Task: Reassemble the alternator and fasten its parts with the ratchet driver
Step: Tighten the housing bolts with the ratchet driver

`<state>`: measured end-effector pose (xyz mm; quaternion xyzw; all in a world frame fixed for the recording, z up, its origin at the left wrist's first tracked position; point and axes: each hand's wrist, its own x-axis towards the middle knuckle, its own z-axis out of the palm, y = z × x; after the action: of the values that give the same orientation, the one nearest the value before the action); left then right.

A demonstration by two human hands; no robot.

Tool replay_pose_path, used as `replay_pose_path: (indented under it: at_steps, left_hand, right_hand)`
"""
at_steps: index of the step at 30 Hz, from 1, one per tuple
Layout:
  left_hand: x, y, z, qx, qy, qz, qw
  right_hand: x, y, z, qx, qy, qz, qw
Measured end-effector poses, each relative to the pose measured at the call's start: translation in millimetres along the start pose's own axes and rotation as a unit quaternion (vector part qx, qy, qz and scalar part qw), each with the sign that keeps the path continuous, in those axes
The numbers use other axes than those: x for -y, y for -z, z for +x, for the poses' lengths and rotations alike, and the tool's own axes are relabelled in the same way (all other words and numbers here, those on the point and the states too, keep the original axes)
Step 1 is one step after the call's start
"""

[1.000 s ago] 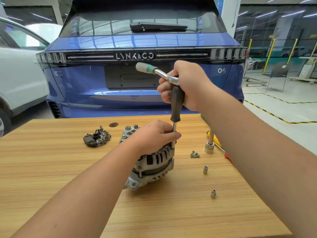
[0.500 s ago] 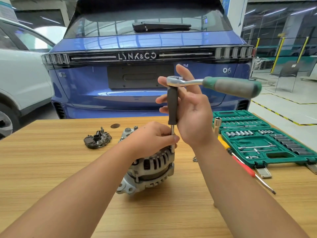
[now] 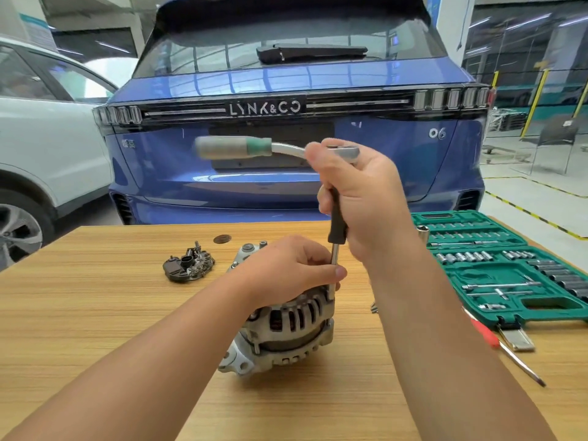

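Note:
The silver alternator (image 3: 286,332) sits on the wooden table (image 3: 95,313) in the middle of the view. My left hand (image 3: 286,272) rests on top of it and pinches the metal shaft of the driver (image 3: 334,265) near its tip. The black-handled driver (image 3: 337,218) stands upright on the alternator's right edge. A ratchet (image 3: 241,148) with a grey-green grip sits on its top end, pointing left and blurred. My right hand (image 3: 366,198) grips the driver handle and the ratchet head. A dark rectifier part (image 3: 187,265) lies to the left.
An open green socket case (image 3: 496,265) lies at the right with a red-handled screwdriver (image 3: 506,348) in front of it. A tall socket (image 3: 423,233) stands by the case. Small screws (image 3: 374,308) peek out beside my right arm. A blue car (image 3: 286,90) stands behind the table.
The ratchet grip swung from pointing right to pointing left around the upright driver. My right hand closed round the driver handle. My left hand kept its place on the alternator.

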<state>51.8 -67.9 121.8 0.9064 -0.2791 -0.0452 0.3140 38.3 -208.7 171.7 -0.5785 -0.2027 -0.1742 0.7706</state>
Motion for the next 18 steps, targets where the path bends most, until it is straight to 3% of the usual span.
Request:
replay_pose_path:
  at_steps: [3, 7, 10, 15, 18]
  left_hand:
    - [0, -1, -1, 0.004, -0.006, -0.007, 1.000]
    - [1, 1, 0, 0.003, 0.003, -0.025, 1.000]
    - [0, 0, 0, 0.009, -0.001, -0.030, 0.999]
    - [1, 1, -1, 0.001, -0.009, -0.035, 0.999]
    - [-1, 0, -2, -0.004, -0.012, -0.028, 1.000]
  right_hand:
    - [4, -9, -3, -0.019, -0.020, -0.029, 0.999]
    - [9, 9, 0, 0.141, -0.161, 0.163, 0.963]
    - [6, 19, 0, 0.167, -0.165, 0.237, 0.943]
    - [-3, 5, -6, 0.089, -0.092, 0.208, 0.970]
    - [-10, -5, -11, 0.006, 0.019, 0.163, 0.986]
